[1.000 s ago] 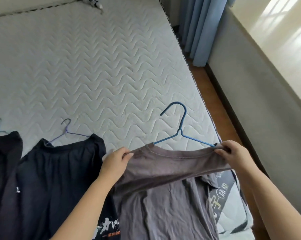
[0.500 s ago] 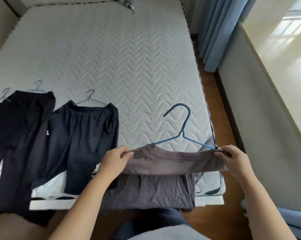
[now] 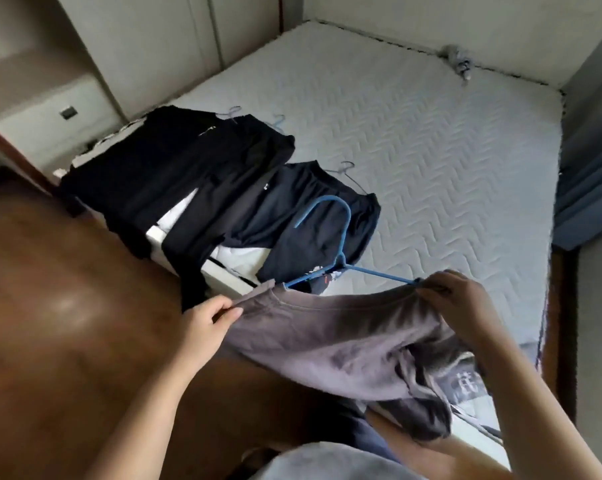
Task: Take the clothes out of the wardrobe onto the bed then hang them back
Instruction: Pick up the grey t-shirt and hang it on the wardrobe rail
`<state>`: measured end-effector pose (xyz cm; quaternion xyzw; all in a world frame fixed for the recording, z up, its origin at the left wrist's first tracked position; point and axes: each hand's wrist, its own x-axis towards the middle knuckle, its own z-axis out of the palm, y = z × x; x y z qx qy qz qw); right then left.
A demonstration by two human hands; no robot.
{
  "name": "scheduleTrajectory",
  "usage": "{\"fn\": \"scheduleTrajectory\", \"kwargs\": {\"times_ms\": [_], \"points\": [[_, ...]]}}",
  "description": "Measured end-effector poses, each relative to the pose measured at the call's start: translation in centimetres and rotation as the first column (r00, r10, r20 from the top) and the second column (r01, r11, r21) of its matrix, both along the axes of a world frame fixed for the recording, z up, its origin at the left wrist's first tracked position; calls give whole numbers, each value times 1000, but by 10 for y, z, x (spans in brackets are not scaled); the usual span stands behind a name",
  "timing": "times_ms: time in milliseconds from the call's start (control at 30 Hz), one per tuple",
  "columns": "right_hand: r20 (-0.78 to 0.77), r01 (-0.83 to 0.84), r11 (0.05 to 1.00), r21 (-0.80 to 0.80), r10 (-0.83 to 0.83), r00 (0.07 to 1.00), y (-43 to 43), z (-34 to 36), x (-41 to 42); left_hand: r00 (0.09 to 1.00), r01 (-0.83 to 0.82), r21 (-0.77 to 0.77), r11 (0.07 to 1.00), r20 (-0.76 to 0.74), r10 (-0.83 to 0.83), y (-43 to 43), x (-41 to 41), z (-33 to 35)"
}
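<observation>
left grip (image 3: 208, 315) pinches one shoulder of the grey shirt (image 3: 344, 337); right grip (image 3: 460, 301) clamps the other shoulder plus the blue hanger (image 3: 343, 233) arm. shirt held up by the bed (image 3: 448, 150) edge, dark clothes (image 3: 195, 174) lying on the bed.

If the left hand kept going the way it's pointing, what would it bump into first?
Most likely the dark shorts on the bed edge, just beyond the left hand gripping the grey shirt; depth is hard to judge.

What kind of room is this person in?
Probably a bedroom: a bare quilted mattress, dark clothes on hangers laid along its edge, and what look like wardrobe doors beside it.
</observation>
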<state>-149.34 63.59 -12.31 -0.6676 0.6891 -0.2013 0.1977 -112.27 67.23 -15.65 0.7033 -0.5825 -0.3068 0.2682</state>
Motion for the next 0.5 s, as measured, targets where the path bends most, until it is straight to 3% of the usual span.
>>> {"fn": "scheduleTrajectory", "kwargs": {"times_ms": [133,300,500], "points": [[-62,-218,976,5,217,974,-12,9,98,981,-189,-52,981,39,191,59,85,5],[-94,-473,881,35,474,876,-25,15,208,890,-429,-144,892,104,444,120,159,8],[-29,-627,776,71,630,776,-54,17,326,788,-571,-166,804,163,593,154,234,19]]}}
